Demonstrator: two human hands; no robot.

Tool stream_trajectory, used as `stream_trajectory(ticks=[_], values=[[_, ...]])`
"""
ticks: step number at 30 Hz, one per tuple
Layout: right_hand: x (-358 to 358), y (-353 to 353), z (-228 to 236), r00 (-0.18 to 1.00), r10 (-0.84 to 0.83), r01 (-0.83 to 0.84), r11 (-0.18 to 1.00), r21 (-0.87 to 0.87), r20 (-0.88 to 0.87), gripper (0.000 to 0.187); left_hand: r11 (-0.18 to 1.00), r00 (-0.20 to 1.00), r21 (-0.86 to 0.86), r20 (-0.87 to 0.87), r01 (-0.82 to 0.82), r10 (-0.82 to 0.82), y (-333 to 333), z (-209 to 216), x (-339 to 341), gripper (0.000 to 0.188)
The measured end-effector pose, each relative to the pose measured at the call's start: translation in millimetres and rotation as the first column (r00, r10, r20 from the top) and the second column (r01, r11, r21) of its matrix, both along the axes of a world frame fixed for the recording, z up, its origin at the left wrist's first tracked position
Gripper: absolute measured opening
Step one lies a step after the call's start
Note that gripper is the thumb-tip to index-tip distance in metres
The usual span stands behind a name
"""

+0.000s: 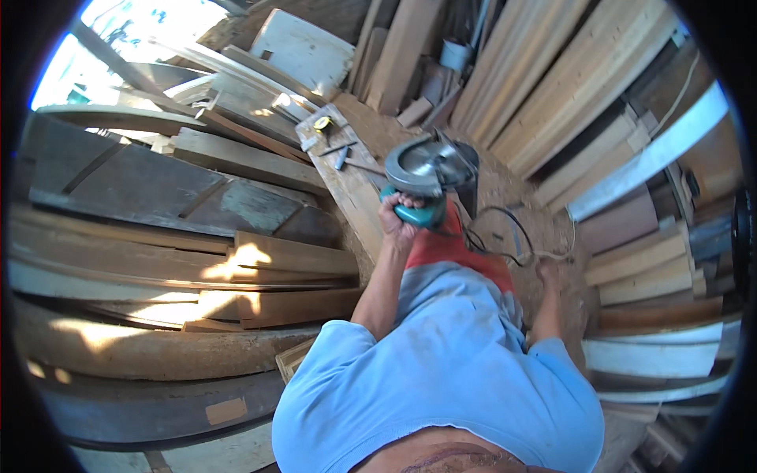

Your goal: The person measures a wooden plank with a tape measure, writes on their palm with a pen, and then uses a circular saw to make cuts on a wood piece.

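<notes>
My left hand (400, 214) is wrapped round the teal handle of a circular saw (430, 167), holding it up in front of me. Its round blade and grey metal guard face upward. A black cord (516, 225) runs from the saw toward the right. My right hand (547, 270) hangs low at my right side, near the cord; its fingers are too small and unclear to read. Beyond the saw, a narrow wooden bench (367, 217) bears a yellow tape measure (322, 124), a hammer (342, 158) and a thin dark tool (337, 148).
Stacked boards and thick planks (300, 264) crowd my left side. Long timbers (544, 87) lean at the far right, with more boards (643, 256) piled along the right. A white panel (303, 51) stands at the back. Sawdust covers the floor (505, 189).
</notes>
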State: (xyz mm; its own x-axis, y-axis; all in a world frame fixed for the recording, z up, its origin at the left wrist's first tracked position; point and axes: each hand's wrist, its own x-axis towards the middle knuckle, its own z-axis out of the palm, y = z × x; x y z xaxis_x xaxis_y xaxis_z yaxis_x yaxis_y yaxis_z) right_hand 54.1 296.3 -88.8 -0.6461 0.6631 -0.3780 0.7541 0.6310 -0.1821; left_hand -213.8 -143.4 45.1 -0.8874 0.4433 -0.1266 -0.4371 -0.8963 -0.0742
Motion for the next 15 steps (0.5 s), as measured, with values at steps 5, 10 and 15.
stream_trajectory(ticks=[5, 10, 15], values=[[-52, -78, 86, 0.971, -0.097, 0.057, 0.982, -0.181, -0.219, 0.046, 1.000, 1.000, 0.008, 0.002, 0.026, -0.026, -6, 6, 1, 0.006], [-113, -103, 161, 0.723, -0.003, -0.125, 0.983, -0.135, -0.691, 0.041, 0.999, 0.998, -0.025, 0.030, 0.047, -0.047, -8, 3, 2, 0.005], [-150, -200, 332, 0.525, 0.286, -0.573, 0.815, -0.084, -0.802, 0.030, 0.991, 0.998, -0.115, 0.036, 0.061, -0.058, -11, 5, 9, 0.006]])
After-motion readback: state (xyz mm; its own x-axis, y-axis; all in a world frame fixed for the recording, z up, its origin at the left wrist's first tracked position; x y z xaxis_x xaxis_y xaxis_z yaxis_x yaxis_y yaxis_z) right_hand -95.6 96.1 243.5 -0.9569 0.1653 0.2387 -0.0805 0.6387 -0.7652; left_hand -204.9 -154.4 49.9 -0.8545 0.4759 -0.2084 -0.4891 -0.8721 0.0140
